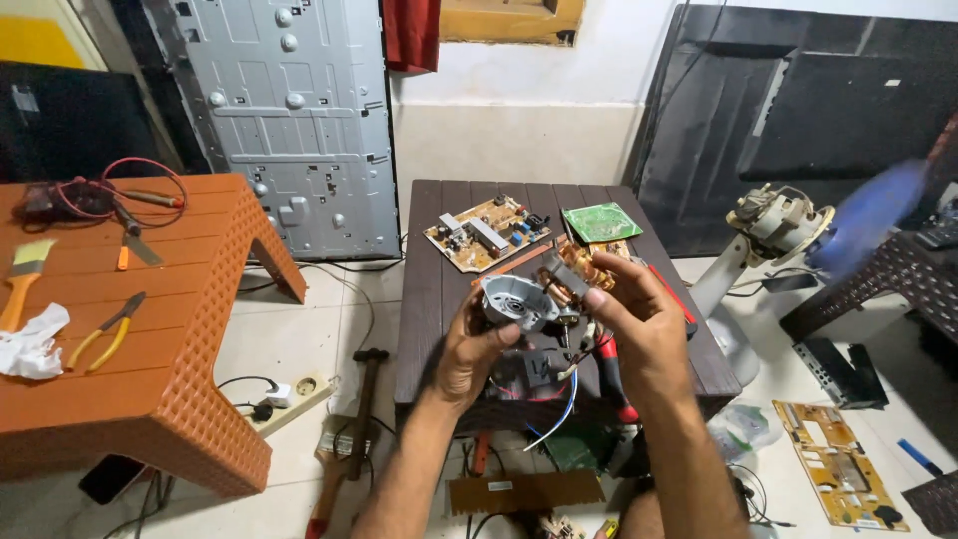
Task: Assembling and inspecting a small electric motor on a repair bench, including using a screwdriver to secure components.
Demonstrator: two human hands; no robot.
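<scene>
Both hands up over the dark counter [429,289], working one thing between them. Left hand [471,351] cups the grey round end housing of a small electric motor [534,294], fingers wrapped under it so the open face tilts toward me. Right hand [639,324] clamps the other side, thumb and fingers on the copper windings, steadying it so it sits level above the counter's near half. Both hands grasping the motor, neither loose. Loose wires, one blue-white [554,414], hang from the motor toward the near edge.

Under the right hand, a red-handled tool [611,374] lies on the counter, within easy reach. Far end of the counter: a tan circuit board [486,233] with blocky parts, laid flat, component side up; right of it a green square board [602,222], also flat.

Left, an orange plastic counter [150,329] carries yellow-handled pliers [108,331], a brush [22,279], a white rag [32,344], red leads [140,185].

Floor: hammer [361,409] and white power strip [294,394] near left, yellowish board [838,469] near right, fan motor head [778,222] on its stand at right. Grey metal back panel [289,120] leans against the far wall. No readable labels or packages seen.
</scene>
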